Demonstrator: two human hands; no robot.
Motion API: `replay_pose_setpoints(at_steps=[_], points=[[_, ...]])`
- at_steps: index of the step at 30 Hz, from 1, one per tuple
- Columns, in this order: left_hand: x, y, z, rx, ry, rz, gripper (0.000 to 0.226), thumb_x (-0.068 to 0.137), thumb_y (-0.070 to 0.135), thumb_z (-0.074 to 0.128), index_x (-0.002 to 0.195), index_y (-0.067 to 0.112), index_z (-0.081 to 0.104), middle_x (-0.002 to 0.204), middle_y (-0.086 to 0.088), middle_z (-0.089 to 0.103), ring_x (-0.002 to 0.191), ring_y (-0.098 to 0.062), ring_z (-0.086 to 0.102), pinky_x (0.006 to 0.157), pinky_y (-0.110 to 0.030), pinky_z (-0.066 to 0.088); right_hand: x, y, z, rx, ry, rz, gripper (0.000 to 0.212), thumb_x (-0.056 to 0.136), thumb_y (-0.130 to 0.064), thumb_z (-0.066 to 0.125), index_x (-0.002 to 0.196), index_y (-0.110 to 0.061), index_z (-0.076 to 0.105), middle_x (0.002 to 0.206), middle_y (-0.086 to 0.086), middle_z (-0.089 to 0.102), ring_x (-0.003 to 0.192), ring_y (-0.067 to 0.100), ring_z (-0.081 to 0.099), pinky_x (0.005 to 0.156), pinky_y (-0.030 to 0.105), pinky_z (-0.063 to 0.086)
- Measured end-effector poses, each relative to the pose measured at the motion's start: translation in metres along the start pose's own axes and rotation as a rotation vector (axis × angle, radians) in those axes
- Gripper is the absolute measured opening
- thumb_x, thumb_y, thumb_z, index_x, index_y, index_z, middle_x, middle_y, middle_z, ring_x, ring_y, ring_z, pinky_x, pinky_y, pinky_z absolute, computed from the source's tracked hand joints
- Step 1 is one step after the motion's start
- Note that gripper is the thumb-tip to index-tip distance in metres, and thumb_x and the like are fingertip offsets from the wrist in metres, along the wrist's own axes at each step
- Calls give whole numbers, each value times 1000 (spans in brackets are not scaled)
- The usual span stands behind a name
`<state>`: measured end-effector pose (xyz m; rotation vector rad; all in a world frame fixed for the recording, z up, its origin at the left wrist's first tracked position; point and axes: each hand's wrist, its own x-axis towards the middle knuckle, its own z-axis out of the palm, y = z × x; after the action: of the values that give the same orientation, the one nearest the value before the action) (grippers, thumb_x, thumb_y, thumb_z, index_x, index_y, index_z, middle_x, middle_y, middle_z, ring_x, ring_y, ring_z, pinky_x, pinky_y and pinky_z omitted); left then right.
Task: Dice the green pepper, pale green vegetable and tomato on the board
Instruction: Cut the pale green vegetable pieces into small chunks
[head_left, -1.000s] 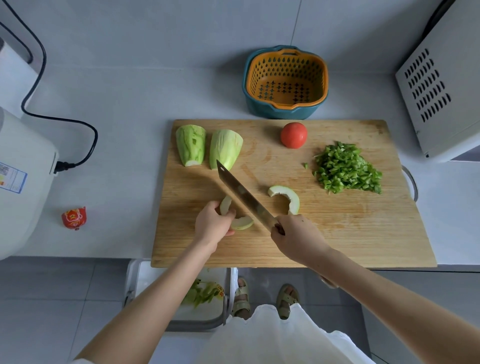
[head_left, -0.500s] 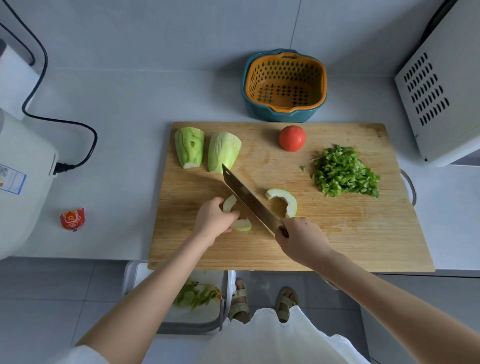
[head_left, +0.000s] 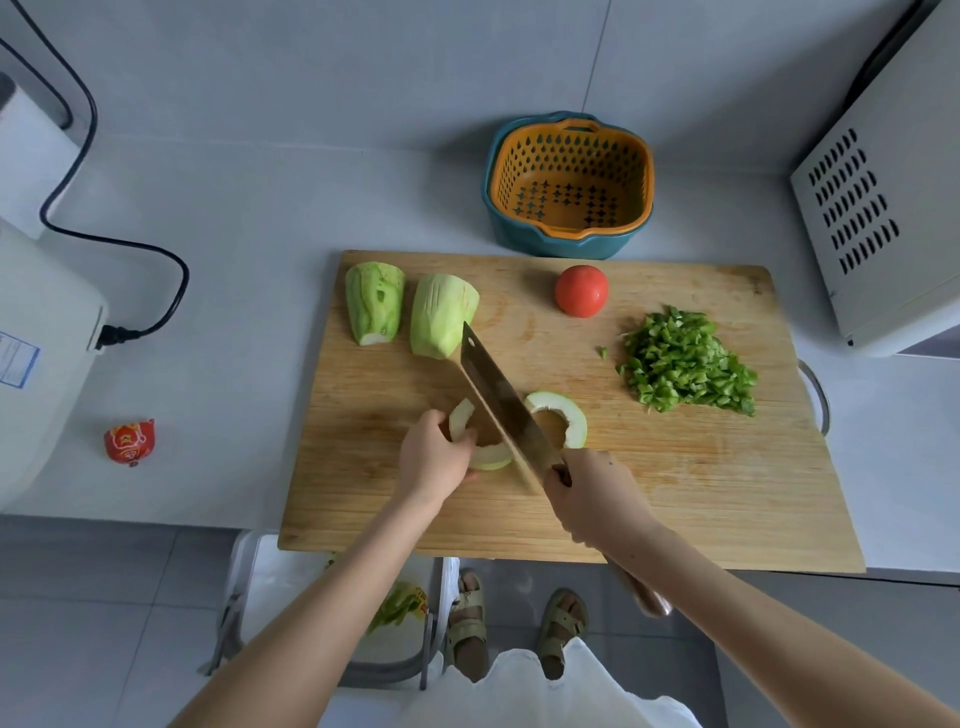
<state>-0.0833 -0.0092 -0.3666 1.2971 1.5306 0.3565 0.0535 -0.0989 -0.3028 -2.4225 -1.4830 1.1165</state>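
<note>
My left hand (head_left: 431, 460) curls over a thin crescent slice of pale green vegetable (head_left: 491, 458), its fingertips pinning the slice to the rectangular wooden cutting board (head_left: 675, 493). The board's straight grain is scored with fine knife marks. My right hand (head_left: 592, 499) is wrapped tight round the handle of a broad steel cleaver (head_left: 498, 400), and the rounded wooden butt of the handle pokes out below my wrist. The flat, dull-shiny blade slants away to the far left, its edge at the right end of the pinned slice. I cannot tell whether it has cut through.

Just across the blade lies a second curved slice (head_left: 563, 415) with white flesh, a thin green rim and a hollowed middle. At the board's far left corner two peeled chunks sit side by side, both streaky and faceted: one narrower (head_left: 375, 301), one stubbier (head_left: 441, 314) near the blade's tip. A smooth round red tomato (head_left: 581, 290) rests whole at the far edge. To its right is a loose heap of small glossy green pepper dice (head_left: 680, 364).

Beyond the board, on the pale grey tabletop (head_left: 249, 234), stands an orange perforated plastic strainer nested in a teal bowl (head_left: 571, 182).
</note>
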Motion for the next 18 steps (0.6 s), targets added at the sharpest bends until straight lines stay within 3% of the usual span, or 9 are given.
replay_pose_setpoints(at_steps=[2,4,7,10,14,18], points=[[-4,0,3,-90,-16,-35,26,93,16,56,119,11,51,104,-6,61,78,-20,68,56,-26,58,-7,-2,-4,-59,49,-39,35,95,-20,36,60,-17,35,59,3,50,55,21,56,48,29,42],[-5,-3,5,-8,27,19,27,96,20,51,121,11,50,101,-6,64,74,-19,68,57,-30,58,-14,-6,-8,-129,80,-77,38,96,-20,36,59,-17,31,55,-1,40,47,15,39,42,25,28],[0,-13,2,416,260,321,22,96,26,49,111,13,57,98,-4,63,81,-17,62,62,-30,51,-18,-14,-13,-186,60,-117,37,95,-18,36,59,-17,31,55,-2,38,45,13,33,42,24,25],[1,-15,2,566,409,672,10,87,13,63,95,6,62,87,-10,60,79,-23,57,66,-25,40,-17,-19,-11,-231,41,-122,33,95,-17,36,62,-16,36,56,-2,38,47,13,34,41,24,24],[8,-14,3,578,354,832,12,78,-4,67,86,2,61,80,-11,57,72,-27,55,65,-28,36,-17,-22,-6,-266,33,-113,23,95,-19,35,75,-13,43,58,-2,37,48,14,33,42,26,24],[16,-20,2,570,295,884,14,77,-11,63,85,0,60,79,-10,55,70,-21,52,62,-25,36,-17,-23,-3,-251,27,-85,28,95,-20,36,67,-16,37,58,-2,37,48,13,33,42,25,23]])
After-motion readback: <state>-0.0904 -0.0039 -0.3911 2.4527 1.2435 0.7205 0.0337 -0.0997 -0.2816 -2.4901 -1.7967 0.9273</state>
